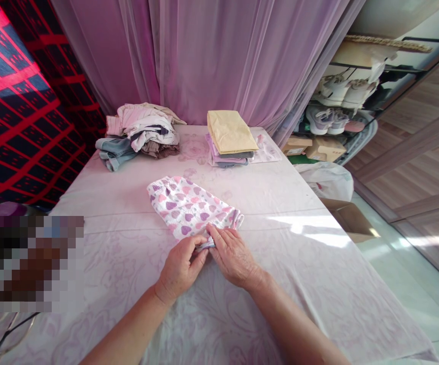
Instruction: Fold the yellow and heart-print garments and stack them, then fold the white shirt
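Observation:
White children's pants [189,207] printed with pink and purple hearts lie on the cloth-covered table [128,268]. Their gathered waistband is at the upper left, and a hem edge points right. Both hands meet at the near edge of the garment. My left hand [183,266] pinches that edge between thumb and fingers. Close beside it, my right hand [236,256] has its thumb underneath and its fingers over the fabric, closed on the same edge. A small bit of bluish-white fabric shows between the two hands.
A loose heap of clothes [146,126] lies at the back left. Folded garments topped by a yellow one [230,133] are stacked at the back centre. Curtains [204,56] hang behind. On the right stand a shoe rack [333,109] and an open cardboard box [346,218].

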